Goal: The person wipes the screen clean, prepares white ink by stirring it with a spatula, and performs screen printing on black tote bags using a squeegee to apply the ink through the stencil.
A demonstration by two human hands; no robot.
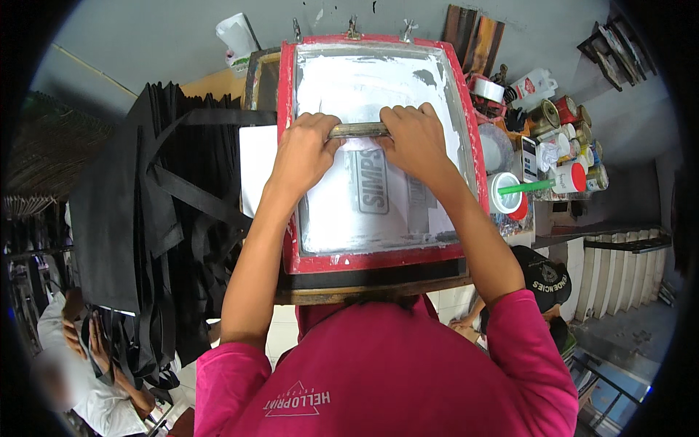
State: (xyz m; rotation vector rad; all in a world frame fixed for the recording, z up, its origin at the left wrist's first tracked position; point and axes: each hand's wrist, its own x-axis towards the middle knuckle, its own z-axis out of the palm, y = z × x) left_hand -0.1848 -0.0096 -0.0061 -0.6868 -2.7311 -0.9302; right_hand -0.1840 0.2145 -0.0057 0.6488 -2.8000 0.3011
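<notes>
A red-framed printing screen (378,260) lies in front of me, its mesh (331,226) smeared with white and showing a grey stencil of letters. Across its upper half, a wooden-handled squeegee (358,130) is gripped at both ends. My left hand (307,143) is closed round the left end, and my right hand (416,137) wraps the right end. White ink shows just below the handle; the squeegee's blade is mostly hidden. Under the screen's near edge, a dark board (371,280) sticks out.
Black fabric bags (116,218) hang in a thick stack at left. To the right stand a white tub (502,191) with a green stick (526,187), a phone (529,157) and several cans (545,116). Wing-nut clamps (354,29) top the frame. Other people are at lower left and right.
</notes>
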